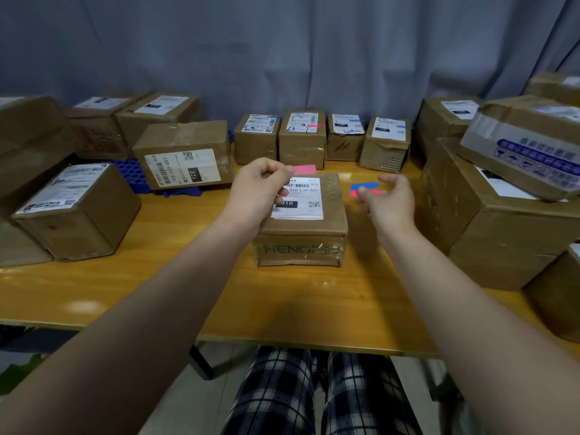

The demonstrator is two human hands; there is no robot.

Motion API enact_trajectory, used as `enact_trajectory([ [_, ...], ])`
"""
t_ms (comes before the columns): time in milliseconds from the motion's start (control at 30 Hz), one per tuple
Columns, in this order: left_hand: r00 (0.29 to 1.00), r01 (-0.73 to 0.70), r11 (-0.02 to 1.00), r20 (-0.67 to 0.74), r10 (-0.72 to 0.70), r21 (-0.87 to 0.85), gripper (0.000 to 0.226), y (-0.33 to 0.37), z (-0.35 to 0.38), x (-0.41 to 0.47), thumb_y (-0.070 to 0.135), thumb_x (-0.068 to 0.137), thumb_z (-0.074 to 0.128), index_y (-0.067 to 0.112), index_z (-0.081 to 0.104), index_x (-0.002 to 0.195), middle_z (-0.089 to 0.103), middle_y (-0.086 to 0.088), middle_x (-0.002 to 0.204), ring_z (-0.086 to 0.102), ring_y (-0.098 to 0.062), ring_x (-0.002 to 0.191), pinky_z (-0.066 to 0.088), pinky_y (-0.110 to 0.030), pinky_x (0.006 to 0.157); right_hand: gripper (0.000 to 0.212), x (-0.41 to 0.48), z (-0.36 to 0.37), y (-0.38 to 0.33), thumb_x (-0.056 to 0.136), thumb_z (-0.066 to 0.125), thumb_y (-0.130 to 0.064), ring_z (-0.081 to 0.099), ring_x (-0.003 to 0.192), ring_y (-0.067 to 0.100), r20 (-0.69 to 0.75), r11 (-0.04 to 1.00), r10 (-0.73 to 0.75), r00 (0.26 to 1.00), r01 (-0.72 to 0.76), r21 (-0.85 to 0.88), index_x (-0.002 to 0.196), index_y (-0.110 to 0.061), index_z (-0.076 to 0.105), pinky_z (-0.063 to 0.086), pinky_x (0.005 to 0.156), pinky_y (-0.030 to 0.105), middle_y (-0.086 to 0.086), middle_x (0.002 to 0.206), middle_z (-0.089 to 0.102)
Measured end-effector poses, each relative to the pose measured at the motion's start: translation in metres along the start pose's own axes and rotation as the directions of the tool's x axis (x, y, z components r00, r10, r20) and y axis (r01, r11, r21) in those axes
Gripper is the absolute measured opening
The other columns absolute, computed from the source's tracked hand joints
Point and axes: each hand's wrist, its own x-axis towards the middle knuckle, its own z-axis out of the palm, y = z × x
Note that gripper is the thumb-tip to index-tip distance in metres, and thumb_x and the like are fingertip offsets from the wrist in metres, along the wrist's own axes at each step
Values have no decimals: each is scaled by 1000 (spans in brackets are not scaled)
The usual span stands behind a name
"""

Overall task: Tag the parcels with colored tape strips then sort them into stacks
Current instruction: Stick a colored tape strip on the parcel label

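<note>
On the left of the bench (188,277) lie several brown parcels, one labelled 122 (185,155). At the centre, the left hand (254,196) pinches a pink tape strip (305,169) between thumb and fingers, just above the far edge of the parcel labelled 010 (329,227). To its right, the right hand (392,202) hovers with fingers loosely curled and holding nothing, fingertips at the blue and pink strips (365,185) on the bench, beside larger stacked parcels (502,230).

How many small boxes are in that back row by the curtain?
4, side by side, left to right: first box, second box, third box, fourth box. Others may be hidden.
</note>
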Motion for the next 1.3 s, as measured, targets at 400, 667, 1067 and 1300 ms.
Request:
enact_trajectory([
  [400,998,50,998,35,-51,35,11,1,18,2,22,93,58,12,61,92,59,1,78,55,-9,64,47,-18,53,48,2,-11,17,95,52,-40,26,137,33,37,717,-68,997,75,-694,141,-27,44,29,111,48,10,152,26],
  [667,984,161,985,90,-155,-60,13,4,21,8,18,92,59,14,53,82,48,-1,64,47,-12,57,39,-25,52,21,-28,15,-35,79,71,-20,50,95,21,397,366,-761,513,845,-391,98,-12,68,35,83,29,6,98,53],
  [1067,986,34,999,161,-33,-3,16,17,17,11,21,99,46,13,59,94,58,1,77,52,-11,65,41,-21,56,7,-20,29,-60,86,67,-14,52,80,13,327,552,-669,668,741,-384,86,-8,70,34,71,19,1,86,57],
  [1300,898,-400,558,434,78,727,40,1,1,40,30,96,53,21,49,134,44,0,142,44,-17,127,38,-28,101,16,-13,15,-66,75,73,-1,56,62,10,244,993,-113,963,99,68,68,-13,64,47,55,19,4,72,68],
])
